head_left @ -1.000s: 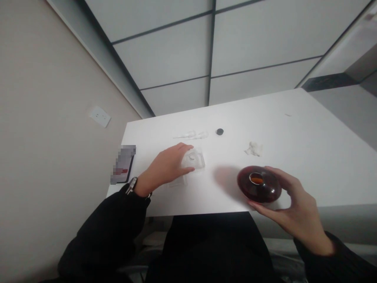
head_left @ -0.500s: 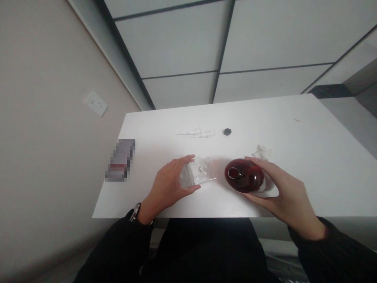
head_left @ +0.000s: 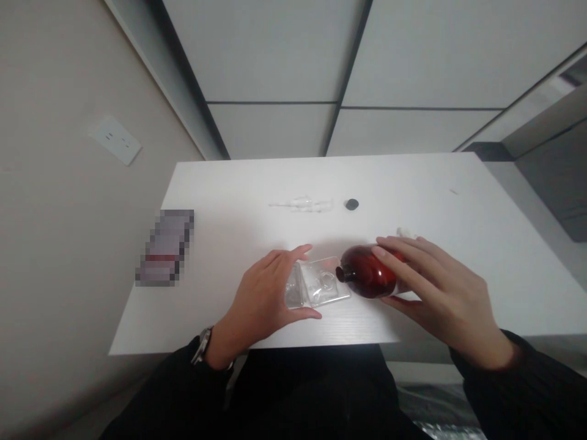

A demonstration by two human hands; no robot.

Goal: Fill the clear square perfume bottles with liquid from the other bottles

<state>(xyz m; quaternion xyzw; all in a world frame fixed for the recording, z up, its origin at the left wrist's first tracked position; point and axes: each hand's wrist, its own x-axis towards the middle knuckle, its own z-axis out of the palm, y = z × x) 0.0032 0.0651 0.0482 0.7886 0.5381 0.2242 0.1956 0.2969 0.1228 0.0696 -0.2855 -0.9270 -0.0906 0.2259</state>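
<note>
A glossy red-brown, round-shouldered bottle (head_left: 370, 278) with a narrow dark neck is tipped well over above the white table (head_left: 220, 244), its mouth at the right edge of a clear, flat plastic case (head_left: 323, 284). The right hand (head_left: 440, 299) is clamped on the bottle, fingers across its top, thumb below. The left hand's (head_left: 261, 299) thumb and fingers are apart, bracketing the case's left part; whether they grip it, I cannot tell.
</note>
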